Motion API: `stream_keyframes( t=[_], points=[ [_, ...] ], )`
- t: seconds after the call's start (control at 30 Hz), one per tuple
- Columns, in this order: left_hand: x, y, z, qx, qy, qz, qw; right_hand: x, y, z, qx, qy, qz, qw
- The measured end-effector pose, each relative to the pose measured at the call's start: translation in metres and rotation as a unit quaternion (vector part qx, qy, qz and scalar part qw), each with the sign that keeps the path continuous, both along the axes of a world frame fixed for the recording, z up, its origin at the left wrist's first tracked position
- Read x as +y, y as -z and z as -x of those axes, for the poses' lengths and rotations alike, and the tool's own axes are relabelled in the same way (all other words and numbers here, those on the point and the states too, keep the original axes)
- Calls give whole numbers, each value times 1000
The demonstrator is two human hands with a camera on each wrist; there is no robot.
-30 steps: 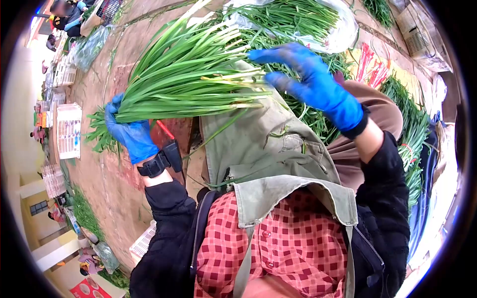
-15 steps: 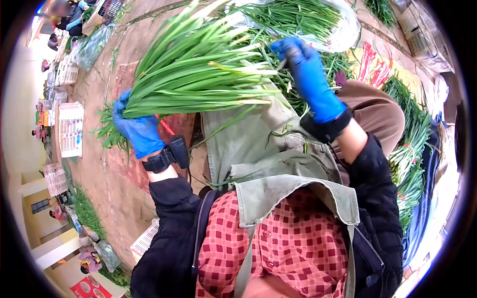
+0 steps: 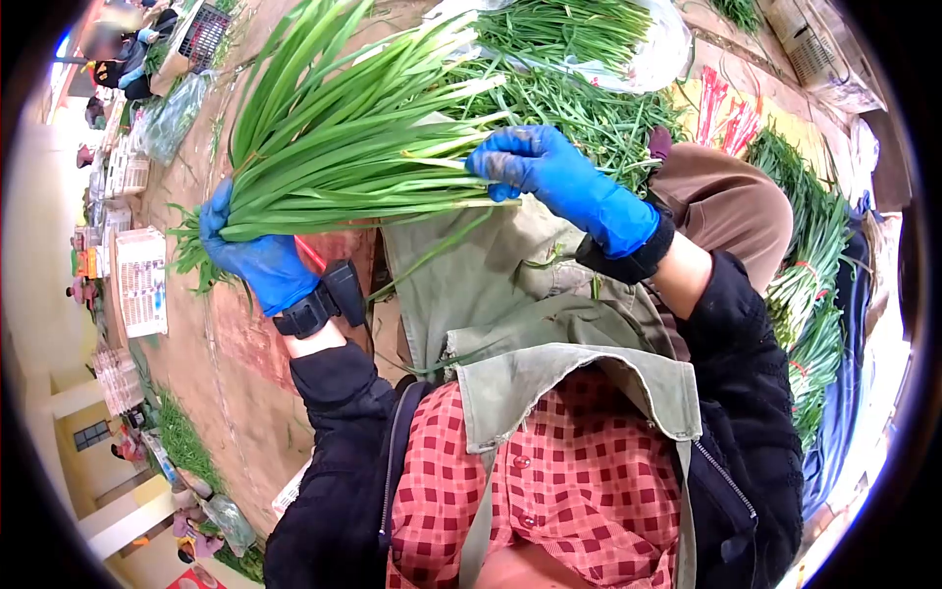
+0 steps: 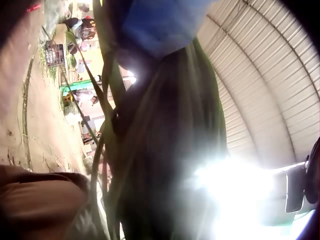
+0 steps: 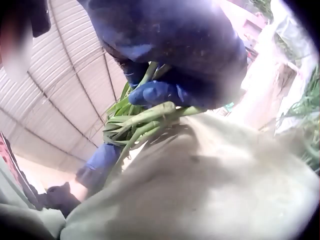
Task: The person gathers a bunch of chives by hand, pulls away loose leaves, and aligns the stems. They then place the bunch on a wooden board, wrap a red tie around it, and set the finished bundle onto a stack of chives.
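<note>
A large fanned bunch of long green leafy stalks (image 3: 343,157) lies across the left and middle of the head view, pale ends to the right. My blue-gloved left hand (image 3: 253,253) grips it near the leafy end. At the pale ends, my blue-gloved right hand (image 3: 569,187) has its fingers curled and pinches stalk ends. The right wrist view shows the right hand (image 5: 170,55) with its fingers against pale stalks (image 5: 155,117). In the left wrist view the blue glove (image 4: 162,25) is blurred above dark, backlit leaves (image 4: 165,130).
Loose greens (image 3: 579,118) lie beyond the right hand, beside greens in a plastic bag (image 3: 662,49). Red ties (image 3: 721,113) lie on yellow material. Tied bundles (image 3: 810,285) are at the right. A white crate (image 3: 142,282) stands at the left; people are in the far background.
The right hand has moved away from the loose greens and down-left to the bunch's pale ends, its fingers now closed on them. The left hand keeps its grip and has shifted slightly left with the bunch.
</note>
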State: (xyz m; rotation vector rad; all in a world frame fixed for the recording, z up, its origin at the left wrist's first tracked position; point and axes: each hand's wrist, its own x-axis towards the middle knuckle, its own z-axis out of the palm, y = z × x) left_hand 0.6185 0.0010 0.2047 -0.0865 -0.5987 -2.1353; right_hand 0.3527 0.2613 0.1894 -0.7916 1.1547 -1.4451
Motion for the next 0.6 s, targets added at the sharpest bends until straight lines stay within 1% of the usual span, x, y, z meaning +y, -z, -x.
stream_keyframes(
  t=[0.03, 0.07, 0.1, 0.13, 0.17, 0.2, 0.23, 0.27, 0.3, 0.33, 0.37, 0.4, 0.43, 0.47, 0.5, 0.53, 0.57, 0.6],
  points=[
    [1, -2, -1, -45, -62, -15, 997, 2, 3, -1, 4, 35, 21, 999],
    [4, -6, -3, -71, -78, -15, 994, 4, 5, -1, 9, 69, 40, 997],
    [7, -10, -5, -97, -93, -16, 991, 8, 6, -5, 39, 106, 65, 991],
    [5, -6, -5, -42, -43, -3, 998, 19, 2, -3, 346, 140, 87, 924],
    [1, 3, -5, 13, 8, 10, 1000, 24, 1, -7, 485, 130, 156, 850],
    [-6, 12, -8, 66, 58, 22, 996, 29, -1, -12, 608, 117, 220, 754],
    [-14, 19, -15, -3, -41, 40, 998, 34, -8, -14, 672, -59, 167, 719],
    [-18, 21, -18, -86, -136, 52, 986, 40, -9, -20, 704, -80, 242, 663],
    [-15, 23, -16, -143, -219, 93, 961, 45, -14, -15, 712, -109, 144, 679],
    [-24, 28, -22, -169, -237, 102, 951, 50, -23, -11, 711, -137, 44, 688],
    [-33, 33, -29, -196, -254, 111, 941, 52, -9, 2, 657, -41, 26, 753],
    [-42, 38, -35, -222, -270, 119, 929, 55, 10, 22, 592, 57, 10, 804],
    [-32, 24, -32, -197, -232, 66, 950, 55, 15, 34, 315, 77, -36, 945],
    [-23, 14, -26, -170, -192, 14, 967, 50, 27, 56, 313, 36, -17, 949],
    [-12, 11, -16, -258, -268, 96, 923, 42, 24, 55, 276, 42, 28, 960],
    [-12, 13, -15, -253, -272, 148, 916, 33, 20, 50, 239, 46, 73, 967],
    [-13, 17, -13, -247, -276, 199, 907, 26, 16, 42, 184, 29, 63, 980],
    [-9, 14, -9, -234, -261, 205, 914, 18, 12, 31, 128, 11, 54, 990]
  ],
)
